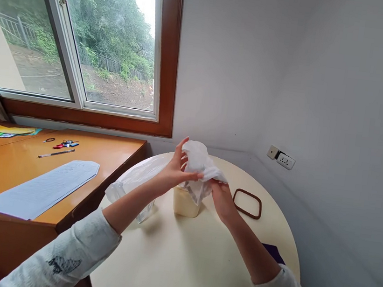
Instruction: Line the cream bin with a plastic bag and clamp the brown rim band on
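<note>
A crumpled white plastic bag (198, 158) is between my two hands, above a cream bin (185, 204) on the round table. My left hand (174, 169) grips the bag's left side, thumb stretched across its front and fingers curled behind. On the other side, my right hand (222, 194) pinches the bag's lower right edge, its fingertips partly hidden by the plastic. Part of the bag hangs in front of the bin and covers its opening. A brown rounded rectangular ring (247, 203) lies flat to the right of my right hand.
Clear plastic wrapping (129, 187) lies on the left of the cream table (174, 273). A dark purple item (273, 253) is partly behind my right forearm. The wooden desk (120, 148) at left holds papers (44, 187), a pen (56, 153) and keys (67, 144). Walls stand close behind.
</note>
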Demonstrator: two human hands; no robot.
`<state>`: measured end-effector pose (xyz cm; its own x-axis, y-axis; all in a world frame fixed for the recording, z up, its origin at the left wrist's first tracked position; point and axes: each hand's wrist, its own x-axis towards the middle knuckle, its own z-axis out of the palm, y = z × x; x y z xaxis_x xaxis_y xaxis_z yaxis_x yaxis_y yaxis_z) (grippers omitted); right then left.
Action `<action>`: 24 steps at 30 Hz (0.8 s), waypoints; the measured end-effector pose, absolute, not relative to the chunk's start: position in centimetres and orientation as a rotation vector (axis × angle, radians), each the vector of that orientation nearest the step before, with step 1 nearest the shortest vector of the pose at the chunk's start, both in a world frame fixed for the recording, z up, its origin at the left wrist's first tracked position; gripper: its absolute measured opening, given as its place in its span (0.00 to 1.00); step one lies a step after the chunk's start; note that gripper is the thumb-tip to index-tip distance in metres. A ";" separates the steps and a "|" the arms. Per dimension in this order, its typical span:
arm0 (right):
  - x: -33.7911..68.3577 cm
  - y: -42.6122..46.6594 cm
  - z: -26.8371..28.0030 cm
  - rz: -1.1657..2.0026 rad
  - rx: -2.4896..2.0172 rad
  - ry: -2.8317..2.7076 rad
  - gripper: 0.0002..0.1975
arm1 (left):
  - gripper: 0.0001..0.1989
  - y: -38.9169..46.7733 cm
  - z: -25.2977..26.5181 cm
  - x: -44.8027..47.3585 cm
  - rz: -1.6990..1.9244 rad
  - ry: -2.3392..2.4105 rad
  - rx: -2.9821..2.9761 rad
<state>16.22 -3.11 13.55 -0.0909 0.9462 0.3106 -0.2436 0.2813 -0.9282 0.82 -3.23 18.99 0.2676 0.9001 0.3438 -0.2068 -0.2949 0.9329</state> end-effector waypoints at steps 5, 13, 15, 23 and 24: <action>17.1 -2.8 15.3 1.383 -0.614 -1.181 0.09 | 0.28 -2.7 18.1 0.8 1.222 0.830 1.567; 21.7 0.1 14.9 1.480 -0.729 -0.849 0.08 | 0.14 -0.7 18.2 -2.6 1.253 0.923 1.129; 23.1 0.9 14.6 1.481 -0.757 -0.833 0.06 | 0.10 -0.1 18.0 -3.7 1.236 0.956 1.075; 28.0 2.1 12.8 1.462 -0.876 -0.878 0.02 | 0.03 0.4 15.8 -7.8 1.073 1.086 0.970; 28.5 2.0 12.6 1.466 -0.900 -0.915 0.02 | 0.03 0.3 15.5 -8.4 1.061 1.096 0.961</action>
